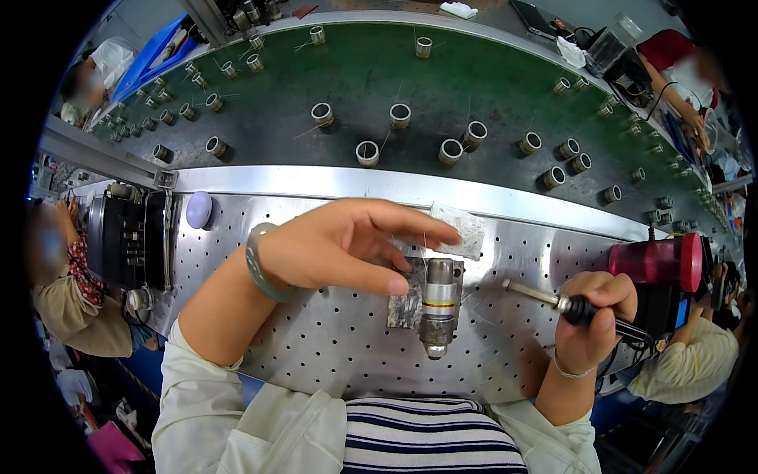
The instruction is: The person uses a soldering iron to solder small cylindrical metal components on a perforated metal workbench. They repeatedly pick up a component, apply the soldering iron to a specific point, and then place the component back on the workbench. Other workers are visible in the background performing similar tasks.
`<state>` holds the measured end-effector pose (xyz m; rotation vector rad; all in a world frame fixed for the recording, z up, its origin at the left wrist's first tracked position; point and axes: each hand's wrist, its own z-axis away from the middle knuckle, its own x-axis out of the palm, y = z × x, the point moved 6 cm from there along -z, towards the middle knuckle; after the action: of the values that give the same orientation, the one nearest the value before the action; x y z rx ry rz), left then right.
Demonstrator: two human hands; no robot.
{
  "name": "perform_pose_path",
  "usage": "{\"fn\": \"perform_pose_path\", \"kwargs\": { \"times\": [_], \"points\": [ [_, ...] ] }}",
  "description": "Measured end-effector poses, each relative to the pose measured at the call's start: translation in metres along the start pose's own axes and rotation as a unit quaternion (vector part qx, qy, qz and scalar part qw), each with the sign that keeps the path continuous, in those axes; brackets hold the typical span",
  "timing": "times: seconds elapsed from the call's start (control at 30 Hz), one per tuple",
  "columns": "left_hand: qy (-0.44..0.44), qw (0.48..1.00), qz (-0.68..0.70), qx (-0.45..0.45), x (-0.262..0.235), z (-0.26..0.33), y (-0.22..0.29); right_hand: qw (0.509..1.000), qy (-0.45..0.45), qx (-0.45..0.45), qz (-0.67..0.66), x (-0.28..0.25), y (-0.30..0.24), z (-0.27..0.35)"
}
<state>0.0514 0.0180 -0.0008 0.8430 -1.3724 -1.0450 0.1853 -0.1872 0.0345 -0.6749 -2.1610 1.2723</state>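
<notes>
My left hand hovers over the perforated metal worktop, thumb and fingers apart, near a metal cylinder with a yellow band. A thin wire shows by its fingertips; whether they touch it I cannot tell. The cylinder lies on a dark metal block, its narrow rounded end toward me. A pale flat pad lies just beyond. To the right, my right hand is closed around the black handle of a soldering iron, whose metal tip points left toward the cylinder.
Beyond the worktop's metal rail runs a green conveyor belt with several small metal rings with wires. A purple oval object sits at the left, near a black device. A red translucent container stands at the right. Other people sit on both sides.
</notes>
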Motion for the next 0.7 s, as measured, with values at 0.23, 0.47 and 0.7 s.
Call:
{"fn": "perform_pose_path", "kwargs": {
  "times": [0.23, 0.47, 0.7],
  "points": [
    [0.008, 0.996, 0.063, -0.057, 0.006, -0.007, -0.017, 0.998, -0.053, 0.023, -0.022, 0.014, 0.007, 0.003],
    [0.05, 0.994, 0.092, -0.005, 0.015, -0.013, -0.016, 0.995, -0.074, 0.019, -0.069, 0.009, 0.008, 0.004],
    [0.038, 0.995, 0.085, 0.043, 0.019, -0.014, -0.008, 0.99, -0.114, 0.02, -0.074, 0.01, 0.011, 0.006]
  ]
}}
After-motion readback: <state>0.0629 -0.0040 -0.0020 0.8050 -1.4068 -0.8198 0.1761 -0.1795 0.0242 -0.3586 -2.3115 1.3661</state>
